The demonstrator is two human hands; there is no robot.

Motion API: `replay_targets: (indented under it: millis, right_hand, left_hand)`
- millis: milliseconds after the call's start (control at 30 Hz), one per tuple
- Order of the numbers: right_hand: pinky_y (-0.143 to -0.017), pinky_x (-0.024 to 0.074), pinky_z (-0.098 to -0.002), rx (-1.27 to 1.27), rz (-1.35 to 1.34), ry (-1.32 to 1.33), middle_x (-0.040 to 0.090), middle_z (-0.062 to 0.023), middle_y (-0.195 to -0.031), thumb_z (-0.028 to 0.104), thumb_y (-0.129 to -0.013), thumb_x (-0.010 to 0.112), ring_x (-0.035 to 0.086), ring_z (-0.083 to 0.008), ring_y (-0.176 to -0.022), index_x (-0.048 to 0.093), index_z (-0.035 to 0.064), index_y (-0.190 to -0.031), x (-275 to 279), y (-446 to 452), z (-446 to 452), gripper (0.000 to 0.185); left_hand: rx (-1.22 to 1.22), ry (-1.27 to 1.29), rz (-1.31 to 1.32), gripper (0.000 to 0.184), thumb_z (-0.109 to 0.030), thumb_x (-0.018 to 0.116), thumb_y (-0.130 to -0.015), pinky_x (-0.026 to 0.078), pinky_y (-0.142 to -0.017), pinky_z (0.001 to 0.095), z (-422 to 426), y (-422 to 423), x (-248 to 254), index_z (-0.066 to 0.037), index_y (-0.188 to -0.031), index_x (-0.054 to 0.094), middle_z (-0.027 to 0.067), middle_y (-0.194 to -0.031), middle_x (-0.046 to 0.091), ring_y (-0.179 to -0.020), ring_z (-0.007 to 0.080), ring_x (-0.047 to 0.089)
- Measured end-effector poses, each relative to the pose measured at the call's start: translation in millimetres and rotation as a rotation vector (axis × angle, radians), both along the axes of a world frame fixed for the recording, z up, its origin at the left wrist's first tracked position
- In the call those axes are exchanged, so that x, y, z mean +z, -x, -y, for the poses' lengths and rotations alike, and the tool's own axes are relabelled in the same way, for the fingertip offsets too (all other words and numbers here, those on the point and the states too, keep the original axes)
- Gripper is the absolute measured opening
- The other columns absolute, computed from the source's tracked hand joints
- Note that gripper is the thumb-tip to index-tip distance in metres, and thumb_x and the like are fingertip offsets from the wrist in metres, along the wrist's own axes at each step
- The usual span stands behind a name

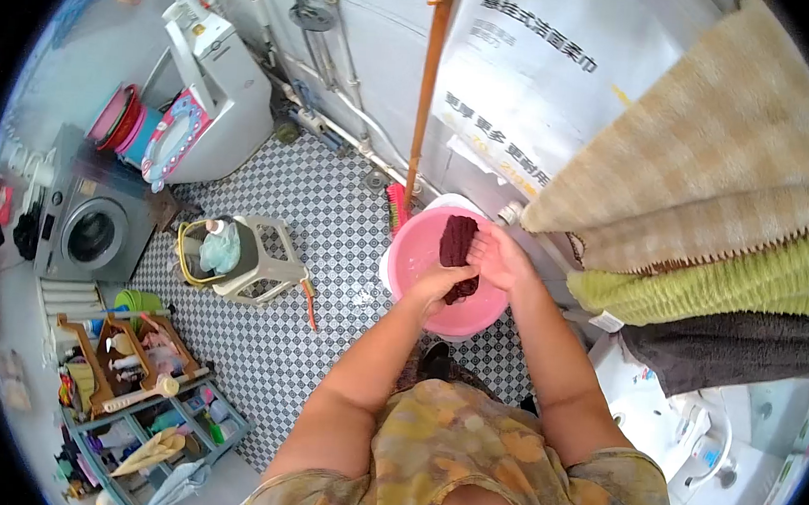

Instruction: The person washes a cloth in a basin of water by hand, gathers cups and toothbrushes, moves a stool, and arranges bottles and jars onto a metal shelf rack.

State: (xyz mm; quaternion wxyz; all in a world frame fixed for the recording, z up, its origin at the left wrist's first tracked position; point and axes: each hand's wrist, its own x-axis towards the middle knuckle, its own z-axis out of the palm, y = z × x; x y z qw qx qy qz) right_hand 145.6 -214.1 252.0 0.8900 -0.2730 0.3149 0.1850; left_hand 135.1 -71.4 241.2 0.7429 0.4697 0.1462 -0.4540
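Observation:
A dark maroon cloth (459, 242), folded or bunched into a long shape, is held over a pink basin (412, 253). My left hand (442, 283) has its fingers and thumb closed on the cloth's lower left part. On the right side of the cloth, my right hand (500, 257) lies against it with the fingers stretched out and palm partly showing. The pink basin stands inside or on a white one, whose rim shows at its edge. The basin's bottom is partly hidden by my hands and the cloth.
Left of the basin, a stool (278, 253) holds a bucket (245, 249). A toilet (231, 118), a washing machine (92, 231) and crowded shelves (158, 423) line the left. Towels (711, 161) hang at right above a sink (634, 395). A wooden pole (427, 95) leans behind the basin.

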Motion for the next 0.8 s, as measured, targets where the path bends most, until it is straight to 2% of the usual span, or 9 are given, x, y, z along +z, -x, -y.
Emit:
replay_targets:
  millis: [100, 167, 300, 367, 400, 500, 633, 667, 800]
  right_hand:
    - [-0.075, 0.0453, -0.0298, 0.196, 0.014, 0.3, 0.053, -0.0101, -0.097, 0.017, -0.08, 0.049, 0.053, -0.0183, -0.087, 0.047, -0.0005, -0.102, -4, -2, 11, 0.028]
    - [-0.064, 0.0445, -0.0261, 0.29, 0.11, 0.835, 0.057, -0.0041, -0.076, 0.025, -0.082, 0.049, 0.053, -0.0123, -0.067, 0.055, 0.0068, -0.087, -1, 4, 14, 0.02]
    - [-0.053, 0.0408, -0.024, 0.011, 0.095, 0.905, 0.054, -0.0013, -0.071, 0.027, -0.08, 0.053, 0.051, -0.0117, -0.062, 0.053, 0.0075, -0.094, -43, 20, 21, 0.024]
    - [-0.047, 0.0408, -0.0264, -0.15, -0.032, 0.24, 0.049, 0.0002, -0.059, 0.04, -0.081, 0.051, 0.049, -0.0117, -0.052, 0.055, 0.0088, -0.089, -45, 24, 9, 0.032]
    - [-0.041, 0.041, -0.0294, -0.046, 0.028, 0.12, 0.053, -0.0011, -0.064, 0.053, -0.08, 0.045, 0.048, -0.0132, -0.049, 0.054, 0.0099, -0.091, -16, 28, 3, 0.046]
    - [-0.039, 0.0435, -0.034, 0.069, 0.185, -0.204, 0.058, -0.0035, -0.074, 0.059, -0.08, 0.037, 0.05, -0.015, -0.049, 0.052, 0.0101, -0.097, -34, 30, 12, 0.055]
    - [-0.068, 0.0489, -0.0324, -0.189, 0.151, -0.089, 0.056, -0.0099, -0.102, 0.054, -0.083, 0.034, 0.057, -0.0203, -0.08, 0.034, 0.0188, -0.128, -28, 9, -11, 0.057]
    - [-0.072, 0.047, -0.0307, -0.001, 0.301, 0.047, 0.057, -0.0074, -0.095, 0.047, -0.084, 0.04, 0.056, -0.0199, -0.082, 0.033, 0.0173, -0.128, -52, 12, 8, 0.054]
    - [-0.062, 0.0465, -0.0269, 0.007, 0.223, 0.253, 0.053, -0.0019, -0.081, 0.015, -0.079, 0.053, 0.053, -0.0124, -0.07, 0.047, 0.01, -0.115, -32, -3, 3, 0.037]
  left_hand:
    - [0.01, -0.1, -0.081, 0.016, -0.014, 0.061, -0.072, 0.039, -0.047, 0.0237, 3, -2, 1, -0.007, -0.084, 0.053, 0.0036, -0.071, 0.055, -0.059, 0.0132, 0.052]
    - [0.04, 0.042, -0.148, 0.017, -0.011, 0.058, -0.072, 0.036, -0.042, 0.023, 1, -5, 3, -0.005, -0.086, 0.051, 0.0052, -0.071, 0.053, -0.058, 0.0149, 0.051]
    - [0.118, 0.354, -0.354, 0.023, -0.014, 0.051, -0.073, 0.03, -0.035, 0.0175, 2, -8, 4, -0.002, -0.091, 0.047, 0.0078, -0.075, 0.049, -0.059, 0.0159, 0.048]
    - [0.119, 0.483, -0.394, 0.026, -0.018, 0.049, -0.073, 0.028, -0.034, 0.0166, 3, -7, 14, -0.002, -0.094, 0.046, 0.0072, -0.074, 0.048, -0.058, 0.0152, 0.046]
    - [0.111, 0.609, -0.435, 0.03, -0.021, 0.047, -0.074, 0.027, -0.033, 0.0156, 4, -6, 17, -0.001, -0.096, 0.046, 0.0066, -0.073, 0.046, -0.057, 0.0145, 0.044]
    - [0.082, 0.821, -0.621, 0.038, -0.026, 0.046, -0.074, 0.027, -0.032, 0.0156, 8, 1, 13, -0.001, -0.103, 0.045, 0.0051, -0.07, 0.044, -0.054, 0.0129, 0.041]
    - [0.057, 0.93, -0.814, 0.042, -0.03, 0.047, -0.074, 0.025, -0.028, 0.0148, 15, 16, 5, 0.0, -0.103, 0.045, 0.0045, -0.07, 0.043, -0.052, 0.0113, 0.039]
    - [0.062, 0.848, -0.814, 0.039, -0.031, 0.048, -0.075, 0.023, -0.027, 0.0142, 15, 17, 5, -0.001, -0.099, 0.045, 0.0046, -0.068, 0.043, -0.05, 0.011, 0.038]
    - [-0.003, 0.485, -0.407, 0.042, -0.044, 0.054, -0.079, 0.025, -0.027, 0.0151, 10, 11, 10, -0.004, -0.089, 0.044, 0.0077, -0.066, 0.046, -0.048, 0.0139, 0.044]
